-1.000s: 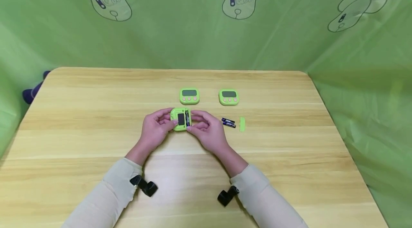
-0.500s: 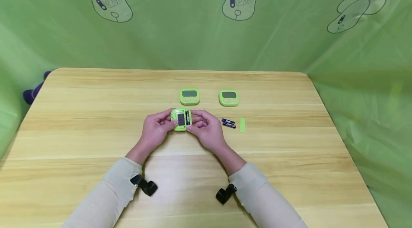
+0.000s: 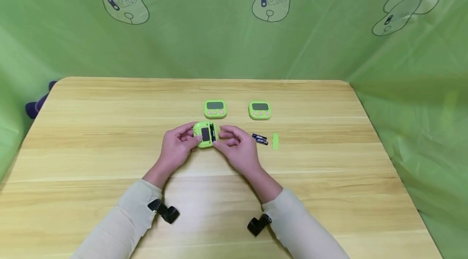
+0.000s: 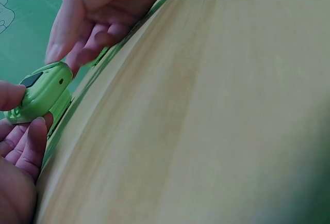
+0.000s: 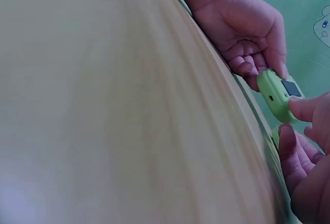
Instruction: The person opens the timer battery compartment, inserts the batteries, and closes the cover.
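A light green digital kitchen timer is held back side up above the table, its battery compartment uncovered. A dark battery lies in that slot. My left hand grips the timer's left side, thumb on top and fingers underneath. On the slot side, my right hand has its thumb at the lower corner, with curled fingers beside the edge. Both wrist views show the right thumb touching the timer; the right fingertips' contact is partly hidden. In the left wrist view, the left hand supports the timer from below.
Two more green timers lie face up farther back, the second timer to the right. Dark blue batteries lie right of my right hand, beside a green battery cover. Green cloth hangs behind the wooden table.
The right index finger has shifted slightly off the timer's upper right edge, and the timer is turned a little. The left hand keeps its grip.
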`<state>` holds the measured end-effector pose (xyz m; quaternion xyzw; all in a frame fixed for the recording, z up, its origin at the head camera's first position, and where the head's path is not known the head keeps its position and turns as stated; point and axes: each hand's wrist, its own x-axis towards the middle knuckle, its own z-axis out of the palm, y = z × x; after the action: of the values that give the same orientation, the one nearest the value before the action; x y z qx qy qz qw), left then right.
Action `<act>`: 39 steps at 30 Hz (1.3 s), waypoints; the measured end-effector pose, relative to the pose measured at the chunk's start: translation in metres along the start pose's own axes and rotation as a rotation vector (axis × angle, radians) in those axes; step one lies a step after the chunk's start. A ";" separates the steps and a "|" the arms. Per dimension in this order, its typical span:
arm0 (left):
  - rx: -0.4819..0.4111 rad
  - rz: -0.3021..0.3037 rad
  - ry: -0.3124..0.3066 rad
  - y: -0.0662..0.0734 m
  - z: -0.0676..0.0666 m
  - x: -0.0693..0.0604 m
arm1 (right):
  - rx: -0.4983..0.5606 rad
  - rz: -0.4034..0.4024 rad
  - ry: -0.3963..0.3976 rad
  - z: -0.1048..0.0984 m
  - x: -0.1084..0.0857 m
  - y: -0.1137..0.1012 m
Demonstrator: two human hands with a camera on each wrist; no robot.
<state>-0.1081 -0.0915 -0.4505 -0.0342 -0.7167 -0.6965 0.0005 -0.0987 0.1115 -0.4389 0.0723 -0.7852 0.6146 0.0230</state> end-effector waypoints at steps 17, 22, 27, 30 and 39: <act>0.010 -0.008 -0.005 0.000 -0.003 0.001 | -0.149 -0.026 0.249 -0.080 -0.021 0.002; 0.019 -0.011 -0.011 -0.001 -0.003 0.001 | -0.278 0.044 0.342 -0.103 -0.019 0.009; 0.014 -0.013 -0.008 -0.001 -0.003 0.000 | -0.397 0.105 0.358 -0.117 -0.018 0.016; 0.013 -0.022 -0.011 -0.002 -0.002 0.000 | -0.458 0.138 0.354 -0.122 -0.018 0.018; 0.016 -0.019 -0.016 -0.001 0.000 -0.002 | -0.424 0.284 0.283 -0.126 -0.016 0.012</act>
<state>-0.1065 -0.0915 -0.4513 -0.0329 -0.7227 -0.6903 -0.0118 -0.0909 0.2378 -0.4220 -0.1314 -0.8873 0.4380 0.0605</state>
